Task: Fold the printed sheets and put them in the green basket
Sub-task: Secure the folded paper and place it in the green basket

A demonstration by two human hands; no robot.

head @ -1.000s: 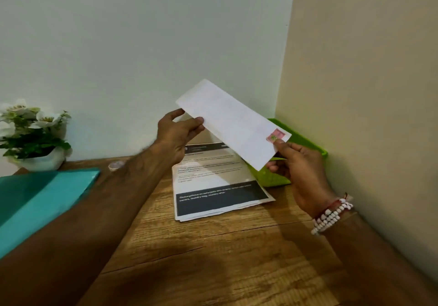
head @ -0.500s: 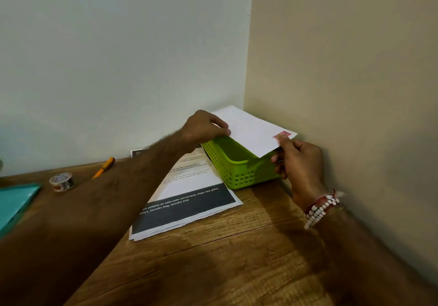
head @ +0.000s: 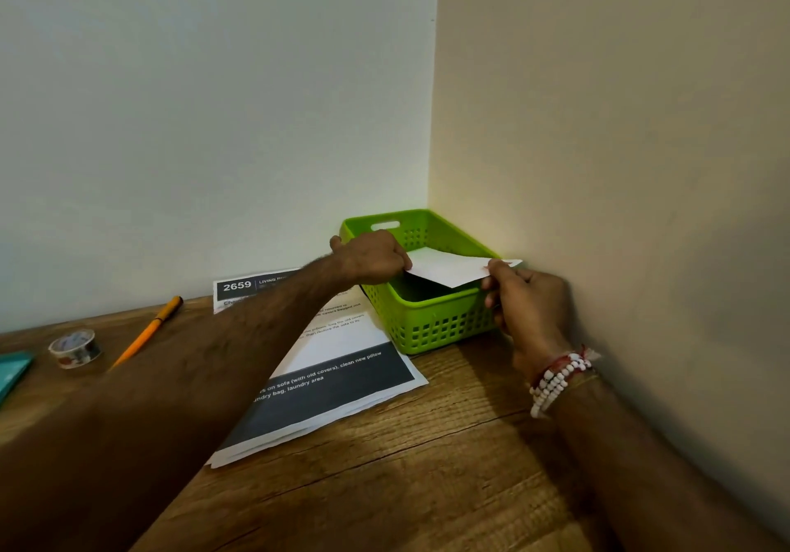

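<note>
A folded white sheet (head: pixel 449 268) lies tilted across the open top of the green basket (head: pixel 431 325), which stands in the corner where two walls meet. My left hand (head: pixel 372 257) pinches the sheet's left end over the basket's left rim. My right hand (head: pixel 519 295) pinches its right end at the basket's right rim; a beaded bracelet sits on that wrist. A stack of printed sheets (head: pixel 337 376) with dark bands lies flat on the wooden table, left of the basket and partly under my left forearm.
An orange pen (head: pixel 147 331) and a roll of patterned tape (head: pixel 75 348) lie on the table at the left. A teal folder's corner (head: pixel 10 374) shows at the left edge. Walls close in behind and right of the basket.
Both hands carried the folded sheet from mid-air above the stack down and right, onto the basket's opening. The view has swung right, so the flower pot has left the frame.
</note>
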